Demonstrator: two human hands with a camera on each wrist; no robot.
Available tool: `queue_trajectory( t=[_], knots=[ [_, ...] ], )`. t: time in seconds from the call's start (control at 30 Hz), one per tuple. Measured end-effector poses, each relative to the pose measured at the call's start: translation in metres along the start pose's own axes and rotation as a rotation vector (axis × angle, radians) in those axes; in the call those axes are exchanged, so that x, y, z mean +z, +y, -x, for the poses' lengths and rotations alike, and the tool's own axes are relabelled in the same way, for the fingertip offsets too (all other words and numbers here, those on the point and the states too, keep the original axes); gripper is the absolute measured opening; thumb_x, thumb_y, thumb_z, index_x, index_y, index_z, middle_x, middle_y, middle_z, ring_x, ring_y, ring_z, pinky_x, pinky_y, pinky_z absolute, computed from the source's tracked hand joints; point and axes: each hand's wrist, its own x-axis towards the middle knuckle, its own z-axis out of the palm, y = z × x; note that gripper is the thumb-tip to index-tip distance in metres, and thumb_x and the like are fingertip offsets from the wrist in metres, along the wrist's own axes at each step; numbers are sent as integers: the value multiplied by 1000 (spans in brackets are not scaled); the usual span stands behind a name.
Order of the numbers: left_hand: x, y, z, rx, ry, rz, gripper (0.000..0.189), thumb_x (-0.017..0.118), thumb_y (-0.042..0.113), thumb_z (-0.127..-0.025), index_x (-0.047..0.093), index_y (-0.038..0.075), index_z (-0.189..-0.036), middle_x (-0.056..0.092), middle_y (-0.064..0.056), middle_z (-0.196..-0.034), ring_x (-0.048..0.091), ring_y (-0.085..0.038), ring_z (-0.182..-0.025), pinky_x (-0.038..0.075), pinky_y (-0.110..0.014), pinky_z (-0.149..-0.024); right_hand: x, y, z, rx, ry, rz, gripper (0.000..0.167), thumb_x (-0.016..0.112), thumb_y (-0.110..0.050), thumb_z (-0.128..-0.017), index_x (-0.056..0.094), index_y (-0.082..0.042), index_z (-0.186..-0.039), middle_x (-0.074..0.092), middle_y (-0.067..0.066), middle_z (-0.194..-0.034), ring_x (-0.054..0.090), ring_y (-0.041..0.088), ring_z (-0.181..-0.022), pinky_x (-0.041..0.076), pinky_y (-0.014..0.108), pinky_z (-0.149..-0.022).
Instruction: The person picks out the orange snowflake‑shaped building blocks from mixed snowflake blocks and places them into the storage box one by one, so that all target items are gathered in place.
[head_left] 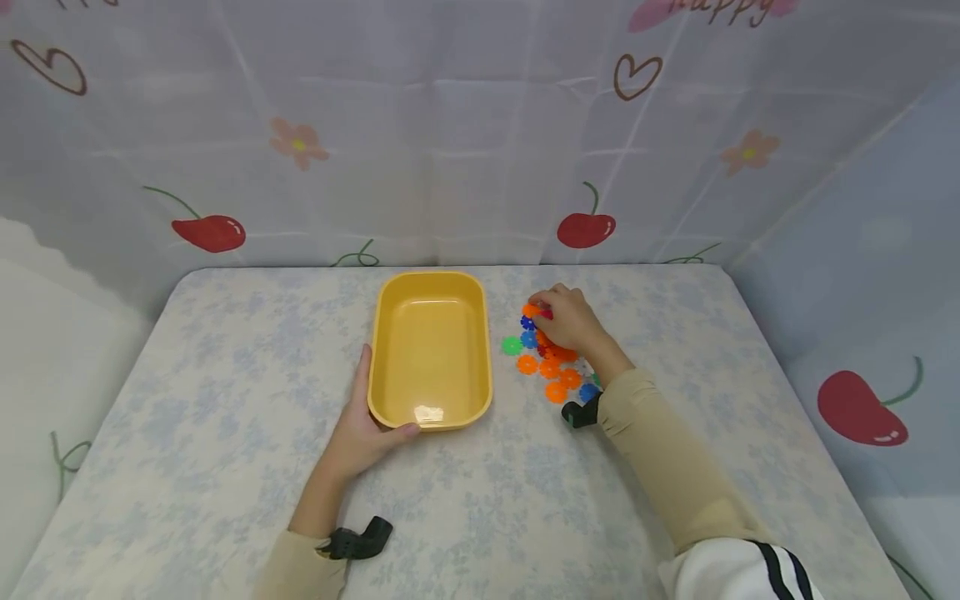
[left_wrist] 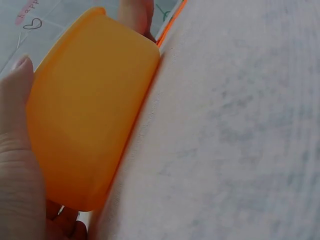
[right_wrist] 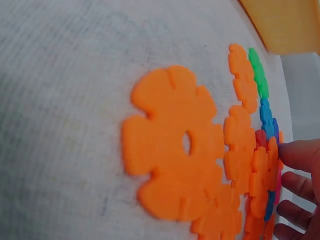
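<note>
A yellow plastic tray point(head_left: 430, 350) lies on the table. My left hand point(head_left: 360, 437) holds its near left corner, thumb along the near edge and fingers along the left side; the left wrist view shows the tray's outer wall point(left_wrist: 90, 110) beside the thumb. Right of the tray is a loose pile of flower-shaped plastic discs point(head_left: 550, 367) in orange, blue, green and red. Over the far part of this pile my right hand point(head_left: 570, 321) reaches down, fingertips at the discs around a red one point(head_left: 547, 315). In the right wrist view, its spread fingers point(right_wrist: 297, 157) touch the pile's edge beyond a big orange disc point(right_wrist: 170, 145).
A pale blue mottled cloth point(head_left: 225, 400) covers the table. Behind it hangs a curtain point(head_left: 480, 167) printed with cherries, flowers and hearts. Each wrist wears a black camera mount, one on the left point(head_left: 360, 542) and one on the right point(head_left: 581, 412), close by the nearest discs.
</note>
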Motion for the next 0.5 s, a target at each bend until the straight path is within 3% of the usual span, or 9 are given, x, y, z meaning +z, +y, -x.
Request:
queue_trajectory(
  t=[0.13, 0.3, 0.5],
  knots=[
    [1, 0, 1, 4, 8, -19, 130, 87, 17, -76, -12, 31, -159, 4, 5, -168, 32, -26, -146, 35, -9, -103, 2, 3, -2, 5, 20, -35, 32, 63, -22, -98, 60, -13, -128, 55, 11, -123, 44, 33, -119, 43, 50, -104],
    [0, -1, 1, 19, 13, -17, 130, 88, 17, -75, -11, 34, -159, 8, 5, -167, 37, -25, -143, 35, -9, -103, 1, 6, -1, -4, 53, -129, 27, 67, -17, -95, 55, -13, -119, 61, 12, -116, 50, 30, -107, 49, 44, -93],
    [-1, -2, 0, 24, 12, -1, 130, 88, 15, -74, -8, 33, -160, 9, 5, -167, 40, -25, -140, 39, -11, -102, -6, 3, 0, -8, 79, -192, 29, 64, -18, -98, 58, -17, -126, 63, 13, -118, 56, 30, -100, 53, 43, -83]
  ],
)
